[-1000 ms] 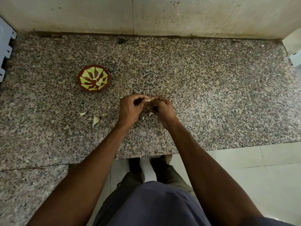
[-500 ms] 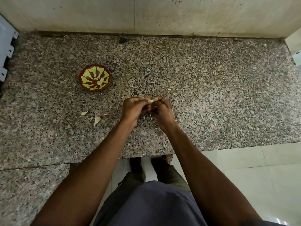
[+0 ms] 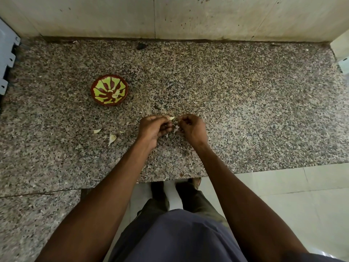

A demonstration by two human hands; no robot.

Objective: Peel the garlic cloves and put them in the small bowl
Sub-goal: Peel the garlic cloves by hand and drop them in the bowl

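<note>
Peeling a clove (image 3: 171, 118) over the counter (image 3: 245, 114), both hands pinching it between them.

Nearest, the counter's front edge runs just above the person's feet, with pale floor tiles (image 3: 283, 195) beyond it to the right and a lower granite slab (image 3: 28, 214) to the left. The left hand (image 3: 154, 128) and right hand (image 3: 192, 127) meet close above the counter, a little in from that edge, fingers curled, each gripping one end of the clove; bits of skin (image 3: 176, 129) hang under them. Bare granite spreads wide to the right of the hands. Left of them lie loose skins (image 3: 112, 138). Farther back and left stands the bowl (image 3: 109, 89), red with green marks, well apart from the hands, with pale peeled cloves (image 3: 116, 93) inside near its middle. The wall (image 3: 170, 16) closes the far edge.
</note>
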